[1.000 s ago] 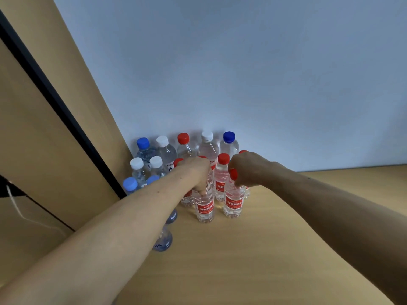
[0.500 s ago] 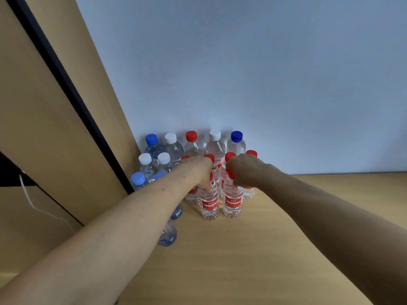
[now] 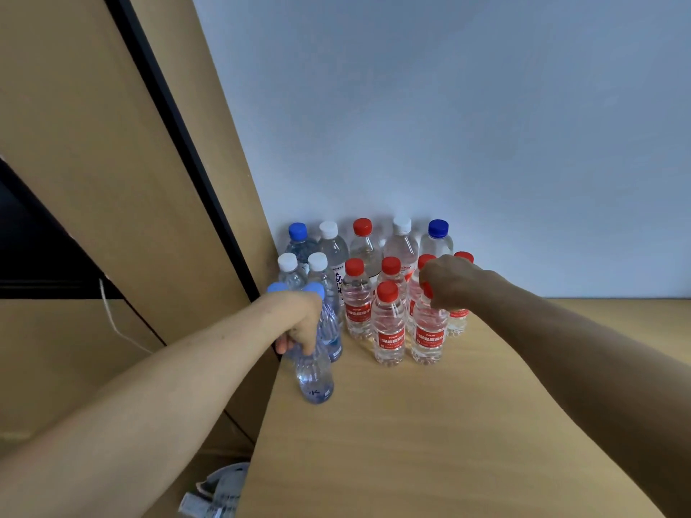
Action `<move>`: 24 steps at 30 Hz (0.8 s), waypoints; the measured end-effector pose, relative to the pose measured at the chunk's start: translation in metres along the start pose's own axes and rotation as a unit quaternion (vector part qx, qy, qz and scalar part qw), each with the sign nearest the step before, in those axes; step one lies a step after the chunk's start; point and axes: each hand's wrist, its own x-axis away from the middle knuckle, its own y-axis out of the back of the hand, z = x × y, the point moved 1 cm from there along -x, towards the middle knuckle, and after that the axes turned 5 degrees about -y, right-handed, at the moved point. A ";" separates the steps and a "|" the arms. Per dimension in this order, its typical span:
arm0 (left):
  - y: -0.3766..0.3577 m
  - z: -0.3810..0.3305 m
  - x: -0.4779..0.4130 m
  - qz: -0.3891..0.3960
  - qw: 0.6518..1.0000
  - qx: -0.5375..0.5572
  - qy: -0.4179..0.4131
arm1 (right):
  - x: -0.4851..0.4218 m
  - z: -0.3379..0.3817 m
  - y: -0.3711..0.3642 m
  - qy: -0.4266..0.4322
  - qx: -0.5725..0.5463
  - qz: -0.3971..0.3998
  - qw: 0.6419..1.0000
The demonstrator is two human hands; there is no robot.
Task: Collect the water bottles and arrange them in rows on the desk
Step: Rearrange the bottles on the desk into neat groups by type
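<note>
Pale blue-grey wall [image 3: 448, 106], plain and unmarked, fills the upper right. Tan wooden panel [image 3: 93, 143], broad and smooth, slants across the upper left and meets the wall along its right edge. Black strip [image 3: 179, 143], narrow, runs diagonally down the panel from the top edge. Dark opening [image 3: 33, 248], at the far left below the panel; its contents cannot be made out. White cable [image 3: 112, 323], thin, hangs from the opening's lower corner over a tan surface. Crumpled clear wrapping [image 3: 220, 491], partly cut off, lies at the bottom edge.
</note>
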 end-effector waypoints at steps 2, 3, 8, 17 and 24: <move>0.006 -0.002 -0.005 -0.038 0.998 0.038 -0.025 | -0.001 0.001 0.000 0.000 0.003 -0.002 1.000; 0.010 -0.006 -0.006 -0.054 0.997 0.049 -0.038 | -0.001 0.001 0.000 0.001 0.006 -0.004 1.000; 0.024 -0.026 -0.018 -0.103 0.992 0.048 -0.064 | -0.001 0.000 -0.001 0.000 -0.003 -0.002 1.000; 0.034 -0.039 -0.038 -0.143 0.988 0.018 -0.055 | -0.004 -0.001 -0.003 0.005 -0.011 -0.009 1.000; 0.033 -0.042 -0.031 -0.155 0.987 0.007 -0.046 | -0.003 -0.001 -0.003 0.011 -0.008 -0.017 1.000</move>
